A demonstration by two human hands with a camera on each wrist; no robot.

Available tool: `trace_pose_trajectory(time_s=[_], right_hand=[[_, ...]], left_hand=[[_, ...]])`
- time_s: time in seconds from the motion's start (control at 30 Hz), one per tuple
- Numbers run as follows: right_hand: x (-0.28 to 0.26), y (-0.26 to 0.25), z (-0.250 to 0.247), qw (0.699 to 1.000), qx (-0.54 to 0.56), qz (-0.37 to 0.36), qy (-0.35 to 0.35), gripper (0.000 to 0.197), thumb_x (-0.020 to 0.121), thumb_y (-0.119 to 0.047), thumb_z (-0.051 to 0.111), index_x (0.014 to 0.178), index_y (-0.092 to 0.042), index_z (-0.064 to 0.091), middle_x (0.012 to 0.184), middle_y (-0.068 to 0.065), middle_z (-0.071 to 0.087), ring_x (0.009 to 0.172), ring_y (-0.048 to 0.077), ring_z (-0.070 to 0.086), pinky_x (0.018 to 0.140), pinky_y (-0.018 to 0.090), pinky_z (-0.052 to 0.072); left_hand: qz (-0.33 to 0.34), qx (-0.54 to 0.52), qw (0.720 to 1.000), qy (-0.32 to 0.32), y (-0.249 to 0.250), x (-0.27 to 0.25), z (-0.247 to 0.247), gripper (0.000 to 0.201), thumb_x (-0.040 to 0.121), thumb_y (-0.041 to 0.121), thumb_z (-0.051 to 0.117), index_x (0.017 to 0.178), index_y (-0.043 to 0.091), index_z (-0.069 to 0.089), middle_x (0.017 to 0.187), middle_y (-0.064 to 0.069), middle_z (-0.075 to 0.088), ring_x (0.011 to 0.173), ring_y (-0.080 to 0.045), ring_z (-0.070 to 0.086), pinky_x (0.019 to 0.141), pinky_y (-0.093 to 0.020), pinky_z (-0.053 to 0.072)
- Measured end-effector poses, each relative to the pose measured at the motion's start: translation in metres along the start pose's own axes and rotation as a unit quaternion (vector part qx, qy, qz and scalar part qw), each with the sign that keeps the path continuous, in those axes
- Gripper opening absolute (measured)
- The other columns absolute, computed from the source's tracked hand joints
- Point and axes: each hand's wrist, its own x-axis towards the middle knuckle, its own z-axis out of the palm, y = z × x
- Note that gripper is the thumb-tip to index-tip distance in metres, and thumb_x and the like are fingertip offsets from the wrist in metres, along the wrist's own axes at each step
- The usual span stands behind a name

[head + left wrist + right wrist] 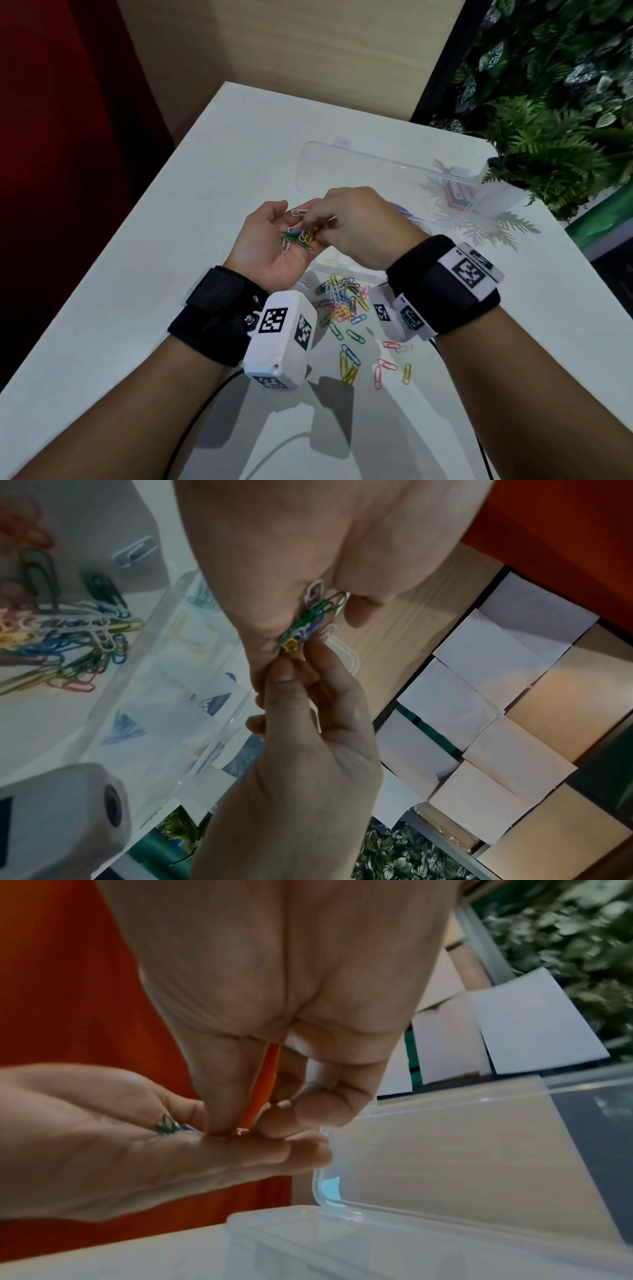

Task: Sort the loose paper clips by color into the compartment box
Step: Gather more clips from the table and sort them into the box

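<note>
White laminate covers the table (191,192), and the scene reads from its left side across. Over the table's middle the left hand (270,240) lies palm up, fingers loosely cupped, cradling a small bunch of green, white, yellow and blue wire paper clips (298,234). In the left wrist view this bunch (308,623) rests against the base of the fingers. Just right of it, the right hand (363,226) reaches in from above, thumb and fingertips drawn together in a pinch at the bunch; in the left wrist view its fingertips (291,666) meet at a yellow clip (291,645) at the end of the bunch, though which clip it actually grips cannot be told. In the right wrist view the pinching fingertips (274,1123) press down on the left hand's fingers.

Below the hands, nearer the person, a loose pile of multicoloured paper clips (342,301) lies on the table, with stray pink, yellow, blue and green ones spread toward the right. Behind the hands sits the clear plastic compartment box (342,1240), its transparent lid (359,168) folded open away from the person; a few clips show faintly in its compartments in the left wrist view. At the far right, green fern-like foliage (548,144) overhangs the table's corner.
</note>
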Motion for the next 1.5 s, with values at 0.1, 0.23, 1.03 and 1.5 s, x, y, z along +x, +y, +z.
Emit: trace_pose_trajectory(time_s=[0.1,0.23,1.03,1.5], right_hand=[[-0.004,0.005,0.0,1.0,-0.003,0.003,-0.014,0.021,0.081,-0.02,0.067,0.101,-0.023,0.074,0.091,0.003,0.061,0.088,0.02,0.057,0.08,0.036,0.048],[-0.009,0.01,-0.001,0.999,-0.03,-0.007,-0.03,0.018,0.084,-0.026,0.065,0.099,-0.022,0.074,0.092,0.003,0.062,0.089,0.02,0.056,0.079,0.038,0.048],[0.01,0.053,0.017,0.976,0.09,0.17,0.106,0.006,0.085,-0.018,0.063,0.084,-0.016,0.068,0.08,-0.001,0.065,0.073,0.017,0.057,0.067,0.025,0.046],[0.015,0.038,0.014,0.971,0.16,0.059,0.168,0.012,0.077,-0.016,0.072,0.088,-0.021,0.075,0.074,-0.011,0.056,0.066,0.0,0.051,0.064,0.011,0.037]], left_hand=[[-0.012,0.001,1.0,-0.004,-0.006,-0.001,0.004,0.055,0.096,0.022,0.03,0.069,-0.009,0.066,0.077,-0.013,0.053,0.058,-0.028,0.064,0.072,-0.032,0.047],[-0.032,0.015,0.999,-0.003,-0.012,-0.003,0.007,0.054,0.093,0.02,0.031,0.06,-0.005,0.064,0.067,-0.012,0.056,0.054,-0.024,0.058,0.067,-0.027,0.044],[0.025,0.057,0.997,-0.035,0.017,0.038,-0.003,0.043,0.097,0.023,0.031,0.111,-0.006,0.059,0.124,-0.027,0.06,0.117,-0.044,0.056,0.088,-0.053,0.049],[0.007,0.009,0.998,-0.057,0.008,0.054,0.002,0.042,0.096,0.024,0.03,0.115,-0.005,0.054,0.11,-0.028,0.059,0.099,-0.038,0.061,0.085,-0.044,0.051]])
